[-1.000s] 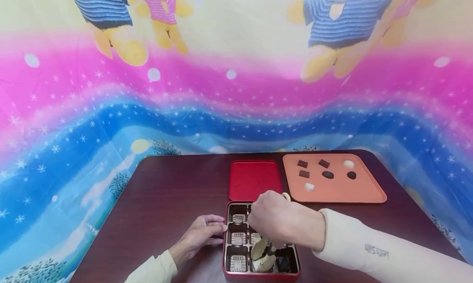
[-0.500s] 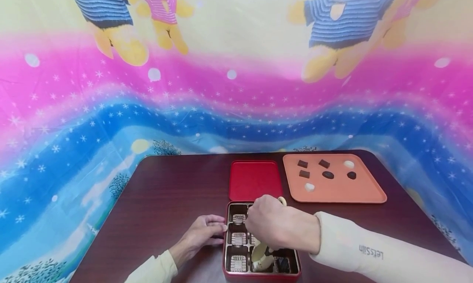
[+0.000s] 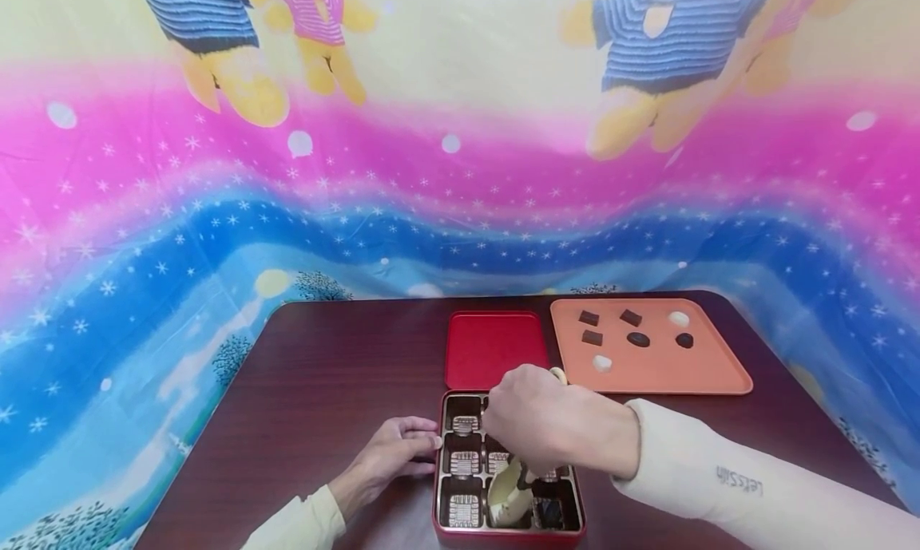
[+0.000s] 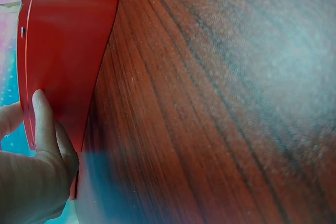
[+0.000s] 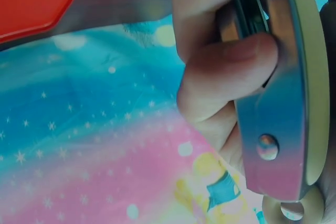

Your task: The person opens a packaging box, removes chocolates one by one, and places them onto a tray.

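Observation:
In the head view a red tin (image 3: pixel 510 536) with a gold divided insert stands at the table's front. My right hand (image 3: pixel 528 418) grips metal-and-cream tongs (image 3: pixel 505 484) over it. Their cream tips reach down into the front middle compartment; whether a pale piece lies between them I cannot tell. The right wrist view shows my fingers curled round the metal arm of the tongs (image 5: pixel 273 140). A dark chocolate (image 3: pixel 549 512) sits in the front right compartment. My left hand (image 3: pixel 391 452) touches the tin's left side with extended fingers, also in the left wrist view. My right hand hides the tin's back right compartments.
Behind the tin lies a red lid (image 3: pixel 496 349). An orange tray (image 3: pixel 690 377) at the back right bears several dark chocolates (image 3: pixel 637 339) and two white ones (image 3: pixel 602 363). A printed cloth (image 3: pixel 446 183) hangs behind the dark wooden table (image 3: pixel 345 358).
My right hand has shifted slightly left and then back right and up with the tongs, whose tips stay in the front middle compartment. My left hand has not moved.

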A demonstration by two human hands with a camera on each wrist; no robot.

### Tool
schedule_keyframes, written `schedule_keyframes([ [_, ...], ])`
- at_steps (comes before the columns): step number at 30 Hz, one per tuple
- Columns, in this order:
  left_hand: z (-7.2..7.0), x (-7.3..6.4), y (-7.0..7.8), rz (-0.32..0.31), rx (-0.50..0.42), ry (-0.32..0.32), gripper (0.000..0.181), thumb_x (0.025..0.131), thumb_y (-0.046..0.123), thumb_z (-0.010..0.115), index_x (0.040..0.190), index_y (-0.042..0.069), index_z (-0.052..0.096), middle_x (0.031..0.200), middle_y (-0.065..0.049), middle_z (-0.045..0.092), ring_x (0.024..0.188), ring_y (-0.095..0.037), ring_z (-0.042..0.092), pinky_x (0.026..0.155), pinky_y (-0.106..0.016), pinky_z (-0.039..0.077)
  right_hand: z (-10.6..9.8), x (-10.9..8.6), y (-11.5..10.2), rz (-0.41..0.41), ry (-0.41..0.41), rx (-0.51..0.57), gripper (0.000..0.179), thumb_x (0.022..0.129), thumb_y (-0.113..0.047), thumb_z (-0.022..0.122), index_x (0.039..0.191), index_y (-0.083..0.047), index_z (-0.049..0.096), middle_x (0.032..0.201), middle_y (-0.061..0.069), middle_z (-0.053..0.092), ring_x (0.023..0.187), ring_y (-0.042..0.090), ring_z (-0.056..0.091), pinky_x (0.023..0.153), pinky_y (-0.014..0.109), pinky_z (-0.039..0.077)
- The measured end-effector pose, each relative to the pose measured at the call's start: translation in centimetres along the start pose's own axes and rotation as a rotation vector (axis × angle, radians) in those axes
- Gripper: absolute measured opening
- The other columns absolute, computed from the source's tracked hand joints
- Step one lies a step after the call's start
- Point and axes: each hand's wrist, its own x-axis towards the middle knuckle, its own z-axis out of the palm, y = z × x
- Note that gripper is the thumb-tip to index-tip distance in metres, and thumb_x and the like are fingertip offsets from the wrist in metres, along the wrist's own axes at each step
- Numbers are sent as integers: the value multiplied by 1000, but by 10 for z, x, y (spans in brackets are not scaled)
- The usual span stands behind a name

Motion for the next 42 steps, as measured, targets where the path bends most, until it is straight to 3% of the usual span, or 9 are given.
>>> schedule_keyframes([
  [12, 0, 0, 0, -4, 3, 2, 51, 87, 8, 68, 127, -16, 49, 104, -14, 67, 85, -17, 68, 77, -34, 64, -17, -23, 52, 44, -28, 282, 38, 65, -19, 85, 57, -21, 48, 55, -7, 36, 55, 11, 31, 43, 25, 31],
  [21, -1, 0, 1, -2, 10, 2, 50, 87, 8, 68, 127, -16, 49, 104, -14, 68, 85, -17, 68, 76, -33, 64, -7, -33, 102, 127, -15, 504, 34, 63, -12, 78, 49, -25, 50, 51, -12, 33, 57, 10, 33, 46, 25, 24],
  [26, -1, 0, 0, -1, 8, 2, 50, 88, 8, 67, 127, -16, 49, 102, -13, 68, 85, -16, 67, 75, -32, 63, 12, -33, 134, 153, -92, 589, 25, 67, -13, 81, 55, -23, 61, 48, -10, 49, 47, 9, 49, 45, 24, 36],
  [29, -1, 0, 1, -1, 9, 2, 50, 88, 9, 67, 128, -16, 49, 103, -13, 68, 85, -16, 68, 75, -32, 63, 29, -32, 152, 171, -130, 614, 22, 70, -17, 82, 57, -21, 65, 48, -8, 52, 45, 8, 49, 46, 22, 36],
  [33, -1, 0, 0, -1, 12, 1, 50, 88, 8, 67, 128, -16, 49, 103, -13, 69, 86, -17, 68, 76, -32, 63, 55, -30, 176, 233, -175, 633, 18, 72, -15, 79, 59, -19, 66, 52, -5, 49, 51, 10, 40, 47, 22, 30],
  [42, -1, 1, -1, -3, 12, 3, 51, 88, 8, 67, 128, -16, 49, 103, -13, 69, 86, -17, 68, 76, -33, 64, 117, -35, 218, 391, -349, 660, 21, 81, -29, 80, 78, -13, 67, 74, 5, 61, 64, 18, 54, 53, 29, 42],
])
